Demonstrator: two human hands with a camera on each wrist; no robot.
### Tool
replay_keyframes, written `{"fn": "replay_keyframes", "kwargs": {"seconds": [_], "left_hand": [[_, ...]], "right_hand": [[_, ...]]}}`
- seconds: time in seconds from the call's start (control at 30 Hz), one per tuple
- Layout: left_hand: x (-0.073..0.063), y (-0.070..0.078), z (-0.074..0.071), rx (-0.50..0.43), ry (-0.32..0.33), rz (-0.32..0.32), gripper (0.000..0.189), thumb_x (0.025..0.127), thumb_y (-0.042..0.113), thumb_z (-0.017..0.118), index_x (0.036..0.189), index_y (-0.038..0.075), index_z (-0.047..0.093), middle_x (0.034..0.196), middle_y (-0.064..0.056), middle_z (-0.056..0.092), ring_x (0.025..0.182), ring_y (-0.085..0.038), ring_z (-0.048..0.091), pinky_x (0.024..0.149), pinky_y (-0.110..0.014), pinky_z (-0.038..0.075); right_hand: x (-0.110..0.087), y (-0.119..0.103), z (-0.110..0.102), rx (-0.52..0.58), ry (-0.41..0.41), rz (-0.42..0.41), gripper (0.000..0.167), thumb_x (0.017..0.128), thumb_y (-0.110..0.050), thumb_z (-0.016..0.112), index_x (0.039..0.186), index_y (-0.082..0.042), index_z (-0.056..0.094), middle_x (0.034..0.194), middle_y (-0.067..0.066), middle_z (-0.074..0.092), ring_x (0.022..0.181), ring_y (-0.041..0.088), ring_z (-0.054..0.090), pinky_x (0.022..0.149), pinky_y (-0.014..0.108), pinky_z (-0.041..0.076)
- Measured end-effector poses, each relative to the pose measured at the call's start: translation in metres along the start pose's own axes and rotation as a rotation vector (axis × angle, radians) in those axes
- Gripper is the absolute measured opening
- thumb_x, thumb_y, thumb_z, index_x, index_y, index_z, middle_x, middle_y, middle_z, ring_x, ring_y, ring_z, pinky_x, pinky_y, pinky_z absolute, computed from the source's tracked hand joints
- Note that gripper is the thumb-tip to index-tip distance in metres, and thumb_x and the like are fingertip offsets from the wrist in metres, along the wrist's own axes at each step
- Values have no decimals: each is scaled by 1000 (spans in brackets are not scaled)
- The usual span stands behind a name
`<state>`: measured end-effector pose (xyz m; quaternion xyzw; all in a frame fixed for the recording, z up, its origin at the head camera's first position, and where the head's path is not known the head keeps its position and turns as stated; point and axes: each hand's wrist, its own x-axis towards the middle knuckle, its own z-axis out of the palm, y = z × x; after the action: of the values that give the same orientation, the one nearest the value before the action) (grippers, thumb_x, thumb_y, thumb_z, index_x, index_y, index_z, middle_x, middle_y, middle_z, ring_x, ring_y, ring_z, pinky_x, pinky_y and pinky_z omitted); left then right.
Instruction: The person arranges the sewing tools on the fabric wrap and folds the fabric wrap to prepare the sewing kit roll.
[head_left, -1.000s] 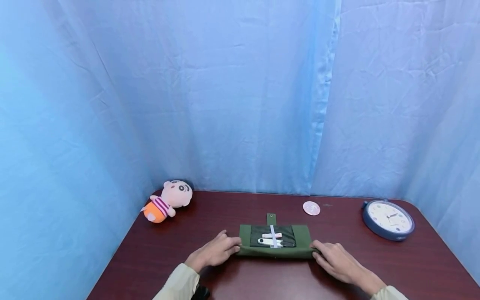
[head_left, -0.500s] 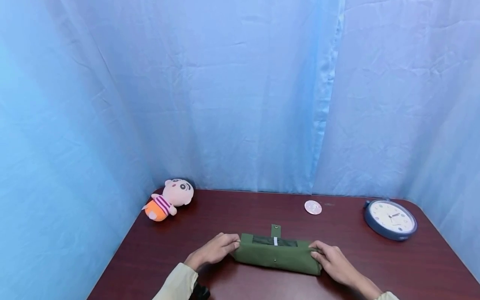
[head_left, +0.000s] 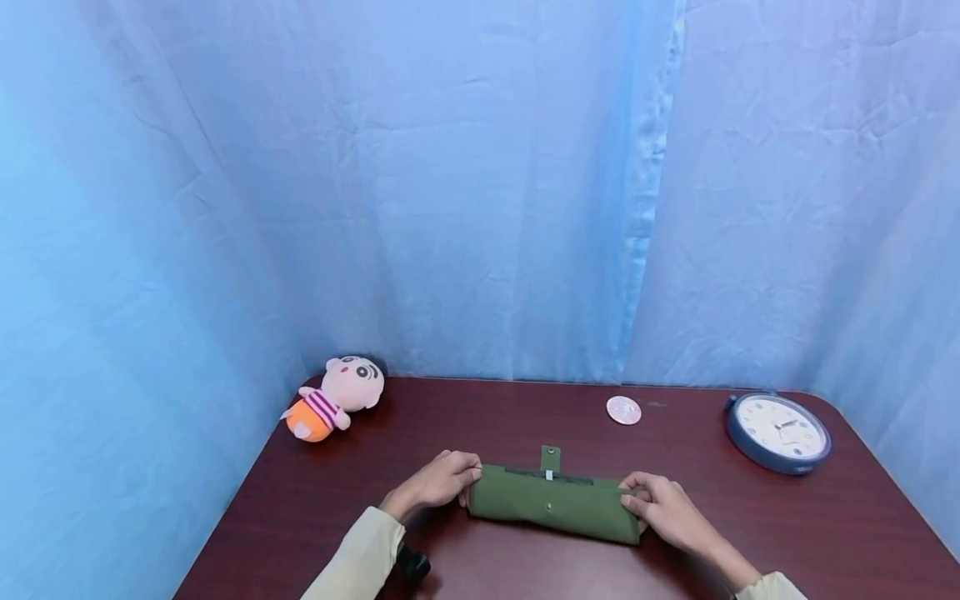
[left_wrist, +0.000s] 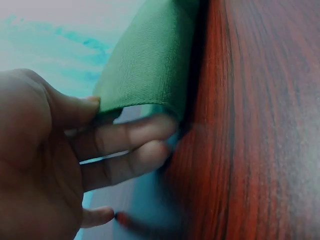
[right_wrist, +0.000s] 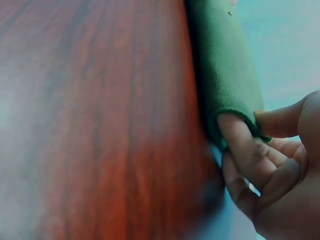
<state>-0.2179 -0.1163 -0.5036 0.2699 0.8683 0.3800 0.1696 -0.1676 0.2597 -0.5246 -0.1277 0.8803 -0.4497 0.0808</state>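
A green fabric roll-up pouch (head_left: 551, 506) lies folded over on itself in front of me, a snap stud at its middle. From its far side a short strap (head_left: 551, 457) with a snap sticks out. Only a sliver of dark mesh and a bit of white band show at the far edge; whatever sits under the fold is hidden. My left hand (head_left: 440, 482) pinches the pouch's left end between thumb and fingers. At the right end, my right hand (head_left: 663, 508) pinches the edge, and the right wrist view shows a finger (right_wrist: 235, 132) tucked inside the roll.
A plush doll (head_left: 335, 398) lies at the back left of the dark wooden table (head_left: 465, 417). Toward the back right are a round pinkish disc (head_left: 624, 410) and a blue-rimmed clock (head_left: 778, 432). Blue curtains (head_left: 480, 208) hang behind the table.
The pouch's near part has been folded away from me, covering the mesh pocket, the white-handled item and the small item under the band. Both hands stay at its ends.
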Motion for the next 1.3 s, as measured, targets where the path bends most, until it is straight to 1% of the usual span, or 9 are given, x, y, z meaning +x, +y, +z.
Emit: {"fn": "replay_keyframes", "kwargs": {"seconds": [0.1,0.17,0.23,0.37,0.47,0.67,0.8,1.07,1.3], "left_hand": [[2,0,1,106,20,6,30,105,13,48,78,12,62,69,-9,67,60,-5,57,75,-22,44],[4,1,1,167,30,8,31,104,13,48,76,12,59,68,-7,67,62,-1,53,84,-27,38],[5,2,2,215,39,5,30,103,13,49,74,12,58,64,-2,63,62,0,50,86,-32,32],[8,3,2,255,38,-26,30,102,13,50,73,12,54,61,8,46,60,-3,42,84,-36,27],[9,2,3,268,38,-50,31,102,13,51,71,14,52,62,10,39,60,-5,37,82,-36,23],[10,0,6,304,58,-66,32,101,15,53,70,16,50,63,10,38,61,-7,36,76,-33,20],[11,-2,8,324,57,-92,31,101,17,55,70,18,53,63,10,41,64,-9,37,76,-32,20],[13,1,12,420,46,-109,33,100,21,57,68,20,51,60,8,41,60,-11,38,73,-32,20],[15,7,14,462,59,-125,36,99,20,59,65,20,46,58,9,40,57,-10,39,72,-34,21]], "right_hand": [[1,-2,0,-2,5,14,18,95,-13,64,104,2,66,75,4,76,52,8,65,56,23,54],[1,-3,1,-7,13,24,18,95,-13,64,105,2,67,76,5,76,51,9,65,55,23,54],[2,-5,2,-19,26,32,19,94,-12,64,106,3,66,77,7,76,51,9,65,55,23,54],[4,-7,3,-65,52,46,20,93,-12,65,107,2,67,76,4,75,49,9,63,56,22,52],[5,-9,2,-106,63,51,20,94,-14,66,108,0,68,74,0,74,46,9,60,56,20,50],[7,-12,4,-142,74,54,19,93,-14,67,108,-2,70,70,-3,71,43,9,56,51,21,48],[7,-12,5,-159,85,74,17,93,-13,67,106,-3,69,69,-3,70,41,9,55,51,21,47],[10,-17,11,-255,138,176,11,87,-10,70,98,-11,69,60,-5,61,40,12,53,52,25,44],[13,-22,12,-371,165,157,11,82,-10,73,90,-13,66,63,-5,54,55,11,49,56,28,39]]}}
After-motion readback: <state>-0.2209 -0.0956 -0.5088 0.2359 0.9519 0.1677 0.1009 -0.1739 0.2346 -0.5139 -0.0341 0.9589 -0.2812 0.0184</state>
